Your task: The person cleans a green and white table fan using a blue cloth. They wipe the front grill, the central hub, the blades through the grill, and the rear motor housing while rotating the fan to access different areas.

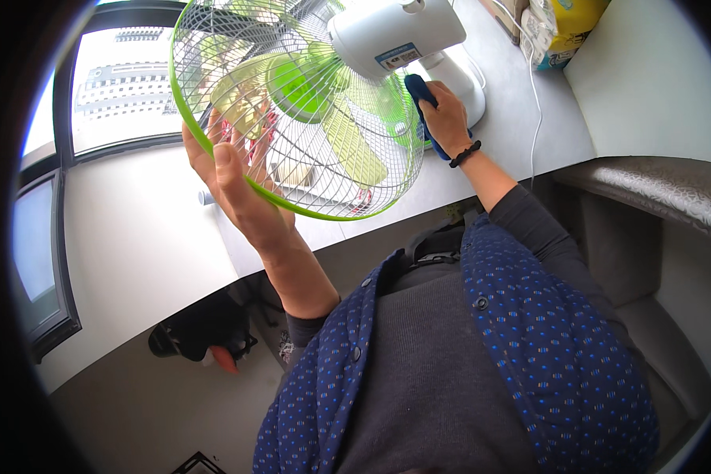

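Observation:
An electric fan stands on the counter, its white motor housing (pixel 400 35) bearing a label and its wire cage (pixel 355 195) edged with a bright green rim. Green translucent blades show through the wires. My left hand (pixel 243 189) grips the cage rim at its lower left, the thumb on the near side and the fingers seen through the wires. In my right hand (pixel 447 115) is a bunched dark blue cloth (pixel 420 95), held against or close to the cage's right side, beside the white stand (pixel 465 89). Whether the cloth touches the wires is hard to tell.
Windows (pixel 124 89) line the left side above a white sill (pixel 136 219). Behind the fan, at the upper right, are yellow plastic packs (pixel 569 29); a white cable (pixel 536 112) runs down over the counter edge. A grey upholstered seat (pixel 640 255) is at the right, a black bag (pixel 207 326) below the counter.

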Tool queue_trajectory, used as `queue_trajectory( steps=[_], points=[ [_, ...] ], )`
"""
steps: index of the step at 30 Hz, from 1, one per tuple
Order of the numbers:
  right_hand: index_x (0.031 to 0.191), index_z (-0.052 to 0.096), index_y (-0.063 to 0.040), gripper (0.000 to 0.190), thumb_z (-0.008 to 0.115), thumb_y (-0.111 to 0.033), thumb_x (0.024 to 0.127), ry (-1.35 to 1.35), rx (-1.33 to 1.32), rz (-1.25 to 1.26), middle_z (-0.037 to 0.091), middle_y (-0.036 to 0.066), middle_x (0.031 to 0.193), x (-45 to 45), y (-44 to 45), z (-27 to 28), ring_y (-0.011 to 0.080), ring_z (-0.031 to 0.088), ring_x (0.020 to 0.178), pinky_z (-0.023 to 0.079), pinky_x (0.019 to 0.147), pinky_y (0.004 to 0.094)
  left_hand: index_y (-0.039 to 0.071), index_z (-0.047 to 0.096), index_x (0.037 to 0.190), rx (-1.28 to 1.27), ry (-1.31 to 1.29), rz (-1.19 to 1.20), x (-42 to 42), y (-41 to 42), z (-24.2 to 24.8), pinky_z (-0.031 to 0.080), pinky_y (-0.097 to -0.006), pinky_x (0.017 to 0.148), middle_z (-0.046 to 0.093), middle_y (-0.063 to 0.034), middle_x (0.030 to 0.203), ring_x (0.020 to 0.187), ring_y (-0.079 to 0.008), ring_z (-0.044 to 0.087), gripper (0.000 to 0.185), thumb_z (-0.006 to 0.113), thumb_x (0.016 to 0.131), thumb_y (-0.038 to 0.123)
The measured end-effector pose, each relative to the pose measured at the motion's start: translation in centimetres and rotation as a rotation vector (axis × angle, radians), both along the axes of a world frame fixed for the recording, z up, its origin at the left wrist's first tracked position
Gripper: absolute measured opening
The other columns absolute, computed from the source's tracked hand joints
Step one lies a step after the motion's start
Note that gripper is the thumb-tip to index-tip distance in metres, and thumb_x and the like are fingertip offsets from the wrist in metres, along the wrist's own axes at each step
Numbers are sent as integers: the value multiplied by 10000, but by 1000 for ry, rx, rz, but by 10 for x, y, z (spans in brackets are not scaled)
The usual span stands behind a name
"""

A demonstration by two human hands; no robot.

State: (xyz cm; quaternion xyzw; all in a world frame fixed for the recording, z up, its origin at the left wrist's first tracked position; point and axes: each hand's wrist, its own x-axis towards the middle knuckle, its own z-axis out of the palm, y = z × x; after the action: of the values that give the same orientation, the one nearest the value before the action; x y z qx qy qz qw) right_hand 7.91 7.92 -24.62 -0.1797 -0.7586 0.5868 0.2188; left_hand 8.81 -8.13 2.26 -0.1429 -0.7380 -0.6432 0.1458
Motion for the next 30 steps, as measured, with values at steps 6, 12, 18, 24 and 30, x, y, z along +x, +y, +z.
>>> queue_trajectory(
  steps=[6, 12, 18, 24, 30],
  points=[
    [1079, 673, -59, 263, 604, -144, 839, -184, -59, 24, 691, 149, 1014, 18, -5, -39, 363, 647, 972, 508, 873, 429, -4, 174, 1540, -33, 2, 16, -1, -1, -2, 375, -543, 1097, 321, -313, 1474, 1353, -421, 417, 844, 554, 920, 425],
    [1090, 697, -61, 277, 595, -138, 843, -90, 91, 29, 676, 83, 1126, -3, 9, -7, 322, 637, 1031, 515, 888, 422, 20, 204, 1538, -22, 9, 31, -3, -4, -5, 426, -552, 1050, 322, -314, 1468, 1320, -435, 450, 782, 529, 933, 393],
    [1127, 694, -75, 298, 617, -150, 850, -20, 109, 79, 653, 73, 1160, -18, 15, 15, 306, 606, 1106, 494, 942, 399, 16, 208, 1536, -24, 26, 23, -3, -6, -5, 446, -564, 1031, 324, -322, 1458, 1301, -450, 467, 769, 519, 938, 386],
    [1183, 655, -72, 334, 609, -164, 865, -152, 42, 79, 648, 102, 1195, -13, 7, -36, 318, 607, 1123, 479, 961, 397, -4, 179, 1539, -29, 19, 23, -1, -3, -3, 402, -553, 1074, 335, -328, 1456, 1330, -443, 441, 817, 539, 926, 400],
    [1185, 655, -70, 339, 605, -175, 867, -178, 62, 97, 650, 106, 1183, -17, 10, -45, 325, 622, 1091, 493, 937, 410, -15, 162, 1541, -55, 15, 35, 1, -1, -1, 390, -546, 1086, 325, -337, 1461, 1343, -447, 424, 834, 541, 925, 402]
  ],
)
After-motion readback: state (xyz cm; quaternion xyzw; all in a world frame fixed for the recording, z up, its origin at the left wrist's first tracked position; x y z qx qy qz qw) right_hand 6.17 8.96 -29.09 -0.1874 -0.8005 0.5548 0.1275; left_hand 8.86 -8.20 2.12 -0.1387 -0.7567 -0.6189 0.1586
